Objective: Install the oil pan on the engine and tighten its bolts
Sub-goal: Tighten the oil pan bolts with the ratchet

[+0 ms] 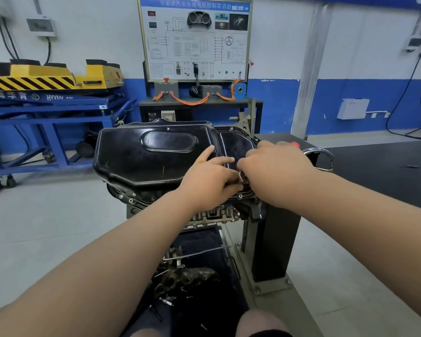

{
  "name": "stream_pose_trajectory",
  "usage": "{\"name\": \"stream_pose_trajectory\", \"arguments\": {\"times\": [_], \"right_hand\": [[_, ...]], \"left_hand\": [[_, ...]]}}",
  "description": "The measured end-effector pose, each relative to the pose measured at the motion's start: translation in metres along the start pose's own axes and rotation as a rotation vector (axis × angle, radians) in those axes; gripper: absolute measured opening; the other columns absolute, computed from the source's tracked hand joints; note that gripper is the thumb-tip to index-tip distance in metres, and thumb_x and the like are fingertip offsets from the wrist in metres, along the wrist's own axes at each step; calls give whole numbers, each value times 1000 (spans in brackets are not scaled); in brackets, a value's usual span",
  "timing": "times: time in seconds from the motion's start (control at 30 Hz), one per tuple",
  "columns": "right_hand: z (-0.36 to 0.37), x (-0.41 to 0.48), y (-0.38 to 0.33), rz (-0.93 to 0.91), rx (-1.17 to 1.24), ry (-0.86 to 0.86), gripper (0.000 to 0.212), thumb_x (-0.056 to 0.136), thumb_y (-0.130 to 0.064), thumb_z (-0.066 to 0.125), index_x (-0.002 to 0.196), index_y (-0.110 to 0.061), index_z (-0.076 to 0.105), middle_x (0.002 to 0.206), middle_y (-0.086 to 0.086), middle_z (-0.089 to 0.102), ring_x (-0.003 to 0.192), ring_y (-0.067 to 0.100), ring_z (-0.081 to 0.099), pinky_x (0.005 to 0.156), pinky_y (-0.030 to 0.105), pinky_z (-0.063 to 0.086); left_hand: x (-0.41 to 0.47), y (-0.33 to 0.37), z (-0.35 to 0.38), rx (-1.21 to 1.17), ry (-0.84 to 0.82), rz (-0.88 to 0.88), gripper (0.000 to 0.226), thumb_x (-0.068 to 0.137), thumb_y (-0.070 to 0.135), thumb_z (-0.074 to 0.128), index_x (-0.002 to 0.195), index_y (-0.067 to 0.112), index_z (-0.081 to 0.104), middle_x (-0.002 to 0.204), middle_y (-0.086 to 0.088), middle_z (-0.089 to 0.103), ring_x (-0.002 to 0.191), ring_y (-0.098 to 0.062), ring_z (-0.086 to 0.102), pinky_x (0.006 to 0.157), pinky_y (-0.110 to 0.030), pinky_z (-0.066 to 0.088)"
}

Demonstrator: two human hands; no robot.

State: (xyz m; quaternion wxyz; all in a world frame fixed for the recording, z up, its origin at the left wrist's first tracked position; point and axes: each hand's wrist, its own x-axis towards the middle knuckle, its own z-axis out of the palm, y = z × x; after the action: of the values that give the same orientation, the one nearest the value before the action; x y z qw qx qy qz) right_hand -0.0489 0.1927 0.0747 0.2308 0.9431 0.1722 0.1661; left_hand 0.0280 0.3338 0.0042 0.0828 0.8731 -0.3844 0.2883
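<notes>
Okay: oil pan (156,154) sits on the upturned engine (212,215). Right hand (275,164) pinches a shiny piece (242,176), probably a bolt or socket, at the near flange. Left hand (209,176) lies flat, fingers extended, steadying the pan. Start threads square, by finger.

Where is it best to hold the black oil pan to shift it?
Likely the oil pan by its raised deep section, coming from the near and far sides: the top is broad and smooth, and the thin flange lies against the engine.
</notes>
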Motion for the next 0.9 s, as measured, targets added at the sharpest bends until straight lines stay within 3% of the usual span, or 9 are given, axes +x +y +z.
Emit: {"name": "stream_pose_trajectory", "arguments": {"times": [0.1, 0.17, 0.27, 0.33, 0.43, 0.5, 0.6, 0.73, 0.9], "right_hand": [[0, -1, -1, 7, -3, 31, 14, 92, -35, 52, 96, -23, 58, 78, -4, 48, 71, 15, 43, 65, 31, 31], [2, -1, -2, 89, 69, 29, 33, 92, -50, 44, 78, -22, 52, 64, -5, 43, 54, 12, 40, 52, 26, 30], [5, -1, -7, 220, 150, 4, 57, 88, -68, 34, 63, -18, 41, 59, -1, 45, 50, 13, 42, 44, 25, 29], [5, 1, -6, 226, 166, 23, 55, 86, -69, 38, 60, -19, 37, 59, -2, 44, 50, 13, 42, 44, 25, 29], [2, 1, 2, 92, 82, 21, 37, 90, -52, 49, 75, -18, 51, 64, -4, 45, 55, 13, 42, 46, 25, 29], [0, 1, 8, -12, 11, 12, 18, 91, -36, 56, 101, -21, 59, 82, -2, 53, 77, 17, 48, 62, 31, 38], [2, 4, 12, -65, -40, 48, 22, 91, -34, 57, 111, -26, 59, 100, -2, 59, 98, 20, 49, 83, 39, 39], [9, 4, 5, 102, 111, 107, 44, 90, -56, 44, 73, -18, 57, 61, -3, 48, 53, 13, 45, 49, 27, 31], [12, 4, 2, 216, 234, 65, 56, 84, -67, 45, 59, -17, 44, 54, -1, 47, 47, 14, 45, 42, 24, 29]], "left_hand": [[1, 2, 0, -3, 1, -11, 39, 87, 50, 42, 97, 28, 73, 117, 9, 66, 126, -6, 46, 116, -32, -6], [6, 2, -3, -48, 20, -57, 32, 83, 44, 46, 92, 24, 69, 105, 8, 68, 117, -9, 53, 116, -30, -3], [10, 1, -7, -54, -38, -80, 16, 83, 27, 54, 93, 23, 66, 92, 10, 67, 105, -9, 57, 116, -29, 0], [10, 0, -10, -100, -54, -86, 10, 83, 24, 57, 87, 20, 66, 84, 8, 66, 97, -11, 60, 116, -29, 0], [8, 1, -13, -141, -66, -76, 8, 86, 31, 64, 82, 24, 66, 80, 12, 64, 97, -9, 60, 116, -32, 0], [8, 2, -13, -131, -83, -60, 19, 88, 36, 63, 72, 41, 55, 75, 21, 57, 102, -5, 57, 118, -37, 0], [10, 4, -13, -151, -106, -92, 26, 88, 38, 62, 67, 43, 47, 72, 21, 55, 100, -5, 57, 118, -37, 1], [13, 6, -15, -214, -85, -170, 3, 85, 33, 61, 82, 34, 61, 79, 17, 63, 95, -4, 57, 118, -33, 1], [13, 6, -13, -209, -83, -181, 30, 84, 24, 64, 64, 39, 48, 62, 21, 51, 80, -4, 55, 117, -35, 2]]}}
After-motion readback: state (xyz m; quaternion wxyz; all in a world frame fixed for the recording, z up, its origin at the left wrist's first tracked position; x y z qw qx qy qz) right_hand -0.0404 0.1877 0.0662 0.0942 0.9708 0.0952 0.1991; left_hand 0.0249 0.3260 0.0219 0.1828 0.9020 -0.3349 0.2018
